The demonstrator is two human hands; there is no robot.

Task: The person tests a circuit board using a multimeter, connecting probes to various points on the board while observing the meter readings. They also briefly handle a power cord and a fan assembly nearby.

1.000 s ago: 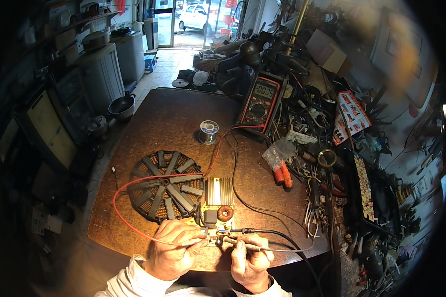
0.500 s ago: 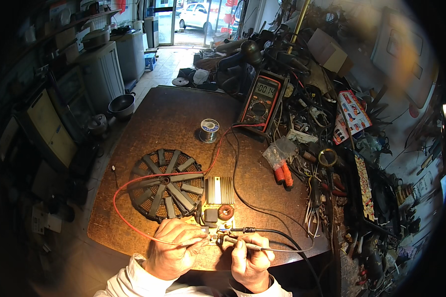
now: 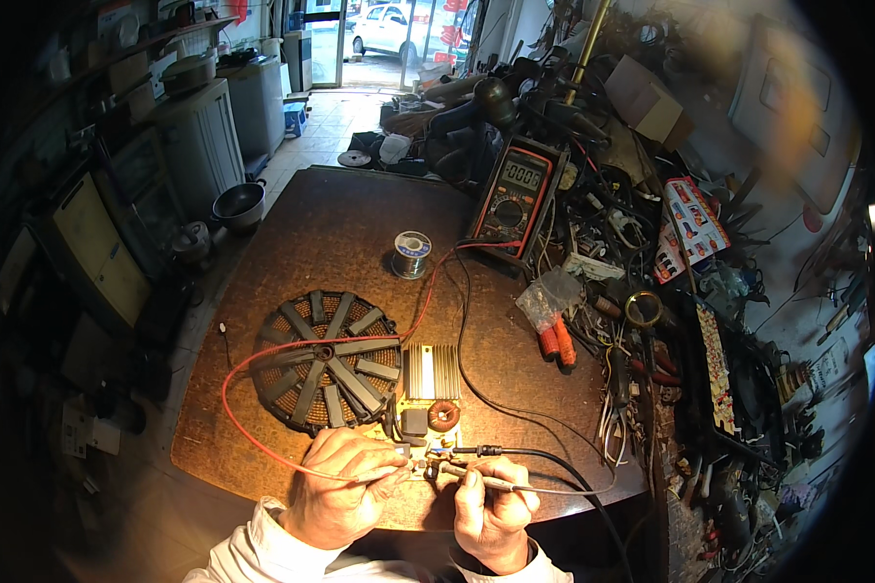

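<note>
Two probes meet at the small circuit board (image 3: 426,442) on the table's (image 3: 340,223) near edge: my left hand (image 3: 338,486) pinches the red probe (image 3: 399,473), my right hand (image 3: 491,505) grips the black probe (image 3: 467,474), fingers closed on each. A red-and-white rectangular package (image 3: 690,225) lies far right, beside the red-edged multimeter (image 3: 513,194).

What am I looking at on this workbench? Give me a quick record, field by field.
Setting: cluttered repair bench, brown table
Left hand: holds red probe at circuit board
Right hand: holds black probe against the same board
Meter: multimeter propped at the back, red and black leads running to the hands
Beside board: round coil disc
Mid-table: solder spool
Right side: orange-handled tool, tangled wires and tools
</note>
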